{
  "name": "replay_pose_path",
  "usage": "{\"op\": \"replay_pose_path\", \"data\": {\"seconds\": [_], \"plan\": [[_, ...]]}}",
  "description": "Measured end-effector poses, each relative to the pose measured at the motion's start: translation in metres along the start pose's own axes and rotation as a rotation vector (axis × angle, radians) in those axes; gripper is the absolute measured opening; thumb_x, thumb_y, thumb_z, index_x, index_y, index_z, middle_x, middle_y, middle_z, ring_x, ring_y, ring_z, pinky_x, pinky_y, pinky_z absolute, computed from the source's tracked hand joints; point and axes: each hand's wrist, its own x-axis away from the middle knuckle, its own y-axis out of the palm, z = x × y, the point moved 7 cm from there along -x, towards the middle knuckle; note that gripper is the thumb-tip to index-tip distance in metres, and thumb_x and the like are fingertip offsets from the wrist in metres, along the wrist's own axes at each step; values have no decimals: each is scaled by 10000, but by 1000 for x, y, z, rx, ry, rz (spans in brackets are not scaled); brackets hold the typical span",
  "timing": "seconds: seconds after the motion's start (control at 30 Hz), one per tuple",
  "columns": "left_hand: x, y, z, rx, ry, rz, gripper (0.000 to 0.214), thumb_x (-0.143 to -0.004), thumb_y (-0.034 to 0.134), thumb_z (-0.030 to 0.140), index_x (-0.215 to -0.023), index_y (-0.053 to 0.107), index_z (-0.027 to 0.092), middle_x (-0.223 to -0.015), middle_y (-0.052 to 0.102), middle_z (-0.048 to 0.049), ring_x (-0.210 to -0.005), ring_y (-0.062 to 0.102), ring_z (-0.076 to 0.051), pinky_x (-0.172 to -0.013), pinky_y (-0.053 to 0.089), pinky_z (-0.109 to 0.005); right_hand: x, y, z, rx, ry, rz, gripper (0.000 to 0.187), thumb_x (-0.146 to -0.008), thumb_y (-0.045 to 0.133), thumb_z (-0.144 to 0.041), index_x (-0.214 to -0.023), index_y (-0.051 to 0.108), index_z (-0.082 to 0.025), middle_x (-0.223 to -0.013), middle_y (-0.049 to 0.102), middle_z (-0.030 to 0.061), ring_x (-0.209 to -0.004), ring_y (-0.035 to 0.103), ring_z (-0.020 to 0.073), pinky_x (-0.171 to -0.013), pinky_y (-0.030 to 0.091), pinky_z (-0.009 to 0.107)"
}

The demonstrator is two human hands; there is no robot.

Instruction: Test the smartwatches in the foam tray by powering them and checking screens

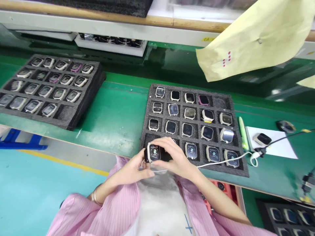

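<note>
A smartwatch case (154,152) with a lit screen is held upright between my two hands, over the front left of a grey foam tray (178,137). My right hand (176,157) grips its edges between thumb and fingers. My left hand (136,167) closes on it from the left, where a black piece shows behind the case; what this piece is I cannot tell. A white cable (222,161) runs from my hands across the tray to the right. Several watch cases, such as a lit one (191,150), sit in the tray's compartments. My right hand hides part of its front row.
A second foam tray (85,109) of watch cases stands at the left, tilted. To the right are a green pen-like tool (243,132), white paper (286,149) with a watch case (262,139), and a black cable (290,135). Yellow paper (246,42) hangs from the shelf.
</note>
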Motion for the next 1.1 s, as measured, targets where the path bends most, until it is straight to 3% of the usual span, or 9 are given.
{"op": "replay_pose_path", "data": {"seconds": [0.17, 0.37, 0.53, 0.6, 0.7, 0.77, 0.8, 0.93, 1.1], "plan": [[12, -2, -10, 57, -101, -26, 386, -877, 601, 460, -1102, 520, 157, -857, 639, -57, -567, 500, -85, -514, 402, -202, -4, 3, 7, 173, 93, 0, 368, -902, 643, -369, -1194, 545, -167, -1184, 623, 143, -1094, 567, 287, -926, 445, 465], [23, 5, -7, 39, -127, -52, 236, -918, 567, 374, -961, 576, 143, -845, 663, -64, -514, 494, -67, -468, 388, -188, 7, 1, 1, 304, 81, 25, 116, -956, 530, -194, -983, 635, -152, -984, 671, 106, -945, 605, 245, -862, 455, 428], [23, 4, 25, -37, 170, 163, 214, -914, 562, 355, -979, 636, 165, -907, 678, -73, -714, 636, -166, -635, 526, -259, 29, -3, -16, -180, 231, 181, 242, -953, 547, -260, -1157, 575, -131, -1077, 634, 119, -995, 612, 210, -872, 495, 357], [19, 10, 39, -132, 283, 222, 211, -903, 578, 324, -1047, 647, 187, -994, 679, -81, -882, 653, -207, -749, 547, -282, 40, 13, -27, -456, 332, 62, 292, -930, 592, -310, -1167, 570, -141, -949, 653, 59, -841, 645, 167, -755, 522, 282], [6, 33, 48, -252, 317, 111, 325, -882, 592, 310, -1188, 631, 208, -1272, 596, -102, -1219, 531, -273, -977, 493, -340, 63, 22, -36, -625, 481, -39, 248, -914, 600, -313, -1076, 642, -129, -662, 578, -35, -551, 544, 95, -522, 436, 193], [0, 36, 52, -243, 331, 127, 392, -871, 592, 291, -1256, 597, 216, -1385, 514, -94, -1284, 480, -279, -1044, 444, -357, 84, 1, -32, -614, 546, 96, 265, -923, 572, -335, -1011, 697, -119, -581, 516, -47, -476, 434, 73, -448, 348, 183], [0, 29, 54, -221, 365, 228, 397, -855, 605, 263, -1249, 602, 216, -1363, 528, -87, -1252, 510, -267, -1036, 447, -352, 97, -18, -28, -588, 570, 208, 297, -924, 563, -367, -960, 719, -117, -565, 499, -42, -462, 396, 69, -432, 319, 187], [15, -25, 57, -132, 596, 712, 353, -650, 729, 125, -998, 703, 178, -718, 606, 31, -690, 591, -135, -810, 508, -302, 165, -122, -11, -405, 661, 678, 424, -902, 550, -513, -849, 694, -119, -495, 347, -77, -393, 270, 58, -381, 222, 199], [8, -52, 39, -235, 641, 610, 230, -518, 557, 67, -708, 661, 147, -465, 469, 63, -449, 410, -93, -476, 343, -216, 241, -231, 24, -132, 740, 919, 386, -837, 622, -506, -873, 655, -123, -514, 284, -101, -396, 197, 51, -393, 153, 218]]}}
